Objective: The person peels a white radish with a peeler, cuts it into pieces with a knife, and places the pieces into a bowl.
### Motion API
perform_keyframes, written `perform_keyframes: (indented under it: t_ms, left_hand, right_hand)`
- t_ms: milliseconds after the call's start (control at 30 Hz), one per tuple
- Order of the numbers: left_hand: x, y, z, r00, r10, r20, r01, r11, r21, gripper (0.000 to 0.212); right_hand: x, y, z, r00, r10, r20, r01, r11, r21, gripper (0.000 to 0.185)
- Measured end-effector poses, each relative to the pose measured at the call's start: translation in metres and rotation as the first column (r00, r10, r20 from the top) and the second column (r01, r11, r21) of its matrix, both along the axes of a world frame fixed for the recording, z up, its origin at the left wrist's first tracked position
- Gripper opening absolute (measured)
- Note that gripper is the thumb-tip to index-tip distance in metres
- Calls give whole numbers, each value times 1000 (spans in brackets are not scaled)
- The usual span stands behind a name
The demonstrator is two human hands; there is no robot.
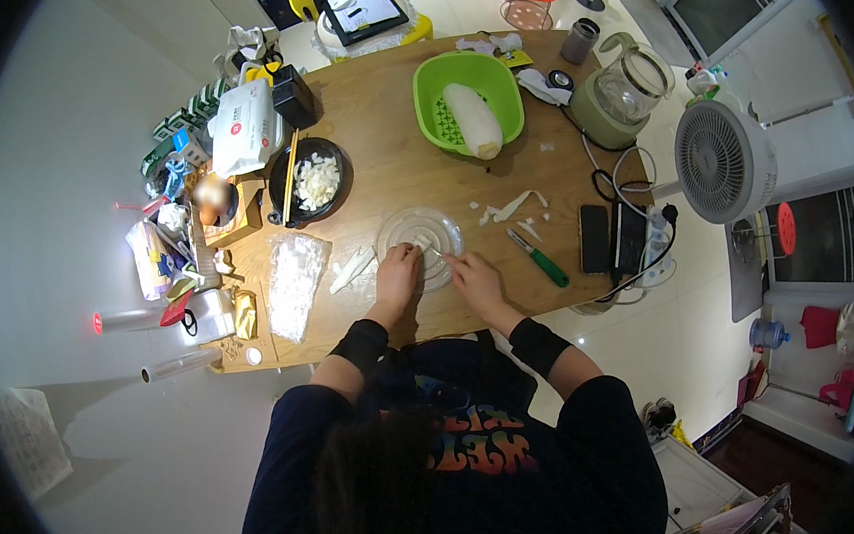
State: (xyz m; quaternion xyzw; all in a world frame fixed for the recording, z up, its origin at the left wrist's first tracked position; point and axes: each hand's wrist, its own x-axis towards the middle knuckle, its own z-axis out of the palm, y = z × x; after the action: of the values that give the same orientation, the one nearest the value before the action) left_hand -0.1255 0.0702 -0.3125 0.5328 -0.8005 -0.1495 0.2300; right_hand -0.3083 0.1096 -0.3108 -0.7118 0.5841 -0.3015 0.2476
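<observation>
Over a clear round plate [435, 275] on the table, my left hand [399, 271] holds a small white vegetable piece [420, 242]. From the right, my right hand [474, 278] grips a small knife [437, 252], its thin blade at the piece; its handle is hidden by the fingers. White peelings [353, 270] lie left of the plate. A black bowl [346, 174] of white cubes [317, 181] has wooden chopsticks [290, 176] across its left side. A long peeled white radish [472, 116] rests in a green plastic basket [427, 128]. Right of my right hand lies a green-handled peeler [539, 258].
A crumpled clear plastic bag [298, 286] lies left of the peelings. A phone [593, 239], a power strip [657, 245] and cables line the right edge. An electric kettle [610, 106] and fan [723, 161] stand beyond. A wipes pack [243, 129] is at the back left.
</observation>
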Motion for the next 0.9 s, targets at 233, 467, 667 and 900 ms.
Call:
perform_keyframes:
  t_ms: [233, 467, 667, 900]
  left_hand:
    - [0, -2, -6, 994, -62, 95, 65, 997, -35, 23]
    - [0, 0, -8, 982, -83, 167, 92, 995, -45, 28]
    - [0, -2, -7, 993, -71, 96, 80, 993, -86, 22]
    - [1, -2, -2, 984, 107, -140, -91, 989, 119, 17]
  right_hand:
    - [5, -2, -3, 999, 4, -32, -5, 1000, -24, 36]
    - [8, -6, -6, 999, 3, -46, -6, 998, -58, 37]
    - [17, -14, -3, 999, -6, -36, 5, 1000, -26, 35]
    - [-2, -3, 5, 996, -81, 46, 80, 996, 35, 31]
